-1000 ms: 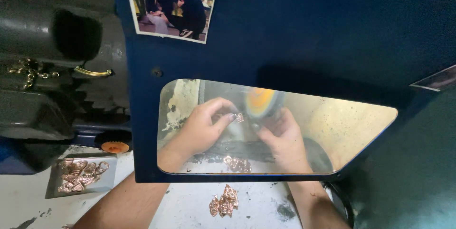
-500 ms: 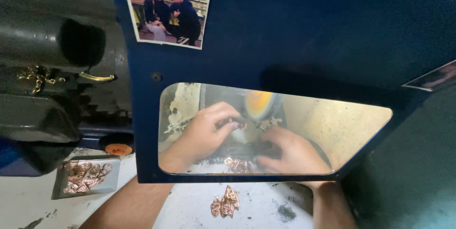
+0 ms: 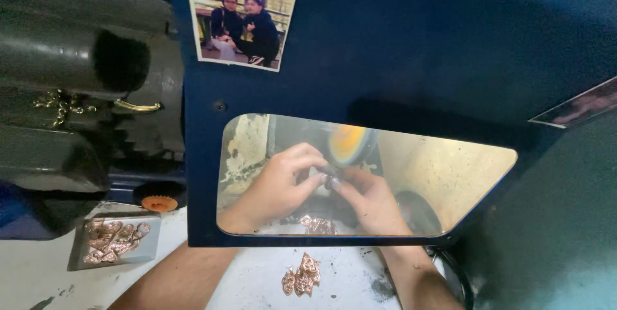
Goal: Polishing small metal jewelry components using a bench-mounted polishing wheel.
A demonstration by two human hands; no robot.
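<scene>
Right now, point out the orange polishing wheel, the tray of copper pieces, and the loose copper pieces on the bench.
orange polishing wheel (image 3: 349, 143), head view, on its orange face.
tray of copper pieces (image 3: 146, 251), head view, on its right rim.
loose copper pieces (image 3: 301, 275), head view, middle of the pile.

Both hands (image 3: 321, 191) together (fingers pinched)

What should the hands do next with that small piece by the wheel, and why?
Probably ease the small piece up onto the orange wheel. Left hand and right hand pinch it together just below the wheel, behind the clear window; contact can't be confirmed.
</scene>
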